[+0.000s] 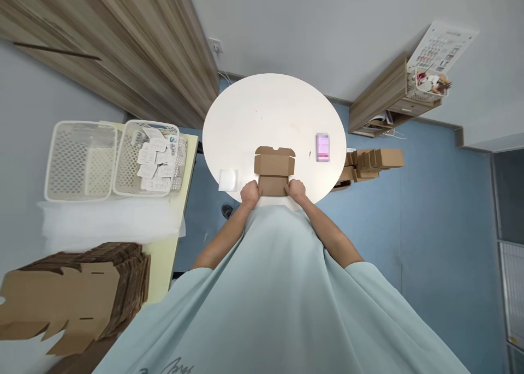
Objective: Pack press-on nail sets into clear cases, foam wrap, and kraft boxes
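Observation:
A small brown cardboard box (274, 185) lies on the round white table (270, 106) near its front edge, its flap lid (274, 164) folded back away from me. At the box's left side my left hand (250, 193) is closed on the edge. My right hand (296, 189) grips the opposite side in the same way. Just left of the box sits a white foam-like square (228, 180). A phone (322, 147) with a pinkish screen rests at the table's right. The inside of the box looks bare.
On the left, a pale yellow table (164, 262) bears a white basket (82, 161), another basket of white packets (153, 161), a white sheet roll (110, 221) and stacked flat cardboard (61, 297). Folded brown boxes (368, 164) stand right of the round table, near a wooden cabinet (380, 101).

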The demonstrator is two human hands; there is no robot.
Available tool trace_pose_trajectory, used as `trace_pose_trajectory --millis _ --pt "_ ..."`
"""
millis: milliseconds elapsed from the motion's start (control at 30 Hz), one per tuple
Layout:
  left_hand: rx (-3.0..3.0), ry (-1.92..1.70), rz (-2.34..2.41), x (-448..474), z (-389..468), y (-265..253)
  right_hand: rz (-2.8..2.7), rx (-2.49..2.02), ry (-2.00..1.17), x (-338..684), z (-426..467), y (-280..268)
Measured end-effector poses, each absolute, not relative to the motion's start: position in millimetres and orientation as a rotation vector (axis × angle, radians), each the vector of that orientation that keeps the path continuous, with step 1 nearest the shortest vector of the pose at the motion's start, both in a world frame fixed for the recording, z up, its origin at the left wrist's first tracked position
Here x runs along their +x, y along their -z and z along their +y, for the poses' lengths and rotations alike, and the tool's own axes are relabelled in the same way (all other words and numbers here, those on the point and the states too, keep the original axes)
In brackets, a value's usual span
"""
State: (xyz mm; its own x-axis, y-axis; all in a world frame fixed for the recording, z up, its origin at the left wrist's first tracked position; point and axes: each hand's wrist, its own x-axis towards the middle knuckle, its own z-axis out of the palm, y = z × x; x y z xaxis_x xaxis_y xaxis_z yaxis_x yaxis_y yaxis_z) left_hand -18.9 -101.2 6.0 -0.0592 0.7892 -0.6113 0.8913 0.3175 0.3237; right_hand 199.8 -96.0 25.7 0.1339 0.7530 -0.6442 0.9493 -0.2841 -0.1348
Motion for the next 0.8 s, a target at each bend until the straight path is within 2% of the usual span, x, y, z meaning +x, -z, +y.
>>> trace_pose_trajectory --millis 100,233,433,800 --pt "1.412 -0.005 1.887 -40.4 -101.6 -4.8 1.631 2.137 0.892 203.8 -101.6 -29.6" --pt "1.360 -0.230 2.145 -92.1 -96.6 -2.3 1.627 2.218 0.890 211.5 -115.6 -38.3" --pt "1.175 -0.092 2.314 -141.5 -86.0 6.7 1.576 2.348 0.994 219.3 -136.1 -46.3" --pt "1.138 -0.101 2.228 -136.7 -70.3 -2.0 1.585 2.254 1.122 213.5 -137.0 -39.3"
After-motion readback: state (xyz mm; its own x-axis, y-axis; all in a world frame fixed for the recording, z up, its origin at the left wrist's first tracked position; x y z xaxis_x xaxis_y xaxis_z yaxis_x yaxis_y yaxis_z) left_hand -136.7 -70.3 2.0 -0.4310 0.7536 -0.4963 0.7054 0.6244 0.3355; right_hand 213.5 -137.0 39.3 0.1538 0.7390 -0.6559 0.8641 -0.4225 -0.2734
